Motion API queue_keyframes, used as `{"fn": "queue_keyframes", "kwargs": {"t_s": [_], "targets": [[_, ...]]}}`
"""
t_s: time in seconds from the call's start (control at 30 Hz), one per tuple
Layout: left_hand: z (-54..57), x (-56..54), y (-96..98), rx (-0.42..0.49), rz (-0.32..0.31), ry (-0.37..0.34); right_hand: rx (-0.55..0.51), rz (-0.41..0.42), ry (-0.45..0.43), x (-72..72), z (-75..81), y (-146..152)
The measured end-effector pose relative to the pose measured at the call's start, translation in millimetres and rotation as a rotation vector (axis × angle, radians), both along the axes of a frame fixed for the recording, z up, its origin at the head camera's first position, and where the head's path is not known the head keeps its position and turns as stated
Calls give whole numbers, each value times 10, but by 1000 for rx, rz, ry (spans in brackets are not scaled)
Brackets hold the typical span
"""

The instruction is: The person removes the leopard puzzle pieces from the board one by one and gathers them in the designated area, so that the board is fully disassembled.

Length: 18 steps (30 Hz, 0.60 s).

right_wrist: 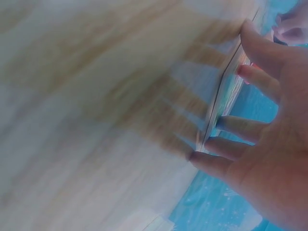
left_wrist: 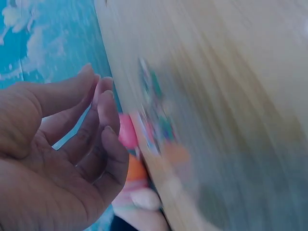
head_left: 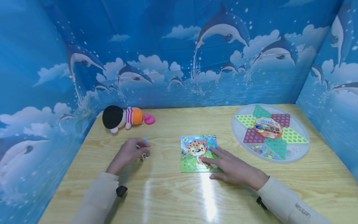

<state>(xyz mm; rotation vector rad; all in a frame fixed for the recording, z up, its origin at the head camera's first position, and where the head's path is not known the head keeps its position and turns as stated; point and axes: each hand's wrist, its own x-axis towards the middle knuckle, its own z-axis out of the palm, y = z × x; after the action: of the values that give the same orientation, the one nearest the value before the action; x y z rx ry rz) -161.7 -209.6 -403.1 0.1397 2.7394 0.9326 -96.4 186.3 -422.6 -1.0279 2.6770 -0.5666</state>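
A square jigsaw puzzle (head_left: 193, 160) with a cartoon leopard on a green and blue ground lies mid-table. My right hand (head_left: 233, 168) rests at its right side, fingers spread and fairly straight; fingertips touch the picture and its edge. In the right wrist view, the puzzle board (right_wrist: 226, 89) shows edge-on beneath those fingers. Over to the left, my left hand (head_left: 130, 152) hovers by a few small loose puzzle pieces (head_left: 144, 156). The left wrist view shows its fingers (left_wrist: 109, 113) loosely bent toward the thumb, with nothing visible between them, beside the blurred pieces (left_wrist: 161, 122).
At the back left, a soft doll (head_left: 134, 115) with black hair, striped top and pink feet lies on its side. A round Chinese checkers board (head_left: 292, 151) with marbles under its cover lies at the right. Dolphin-printed cloth (head_left: 167, 77) hangs behind the wooden table (head_left: 173, 199).
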Motion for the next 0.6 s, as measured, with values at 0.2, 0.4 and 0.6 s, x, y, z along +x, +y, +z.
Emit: {"fn": "queue_keyframes", "kwargs": {"t_s": [0.2, 0.4, 0.6], "targets": [[-27, -30, 372, 35, -86, 10, 5, 5, 7, -4, -3, -3], [-70, -25, 710, 34, -157, 8, 7, 6, 9, -1, -10, -13], [-98, 19, 958, 38, -259, -29, 8, 9, 25, -2, -11, -11]]}}
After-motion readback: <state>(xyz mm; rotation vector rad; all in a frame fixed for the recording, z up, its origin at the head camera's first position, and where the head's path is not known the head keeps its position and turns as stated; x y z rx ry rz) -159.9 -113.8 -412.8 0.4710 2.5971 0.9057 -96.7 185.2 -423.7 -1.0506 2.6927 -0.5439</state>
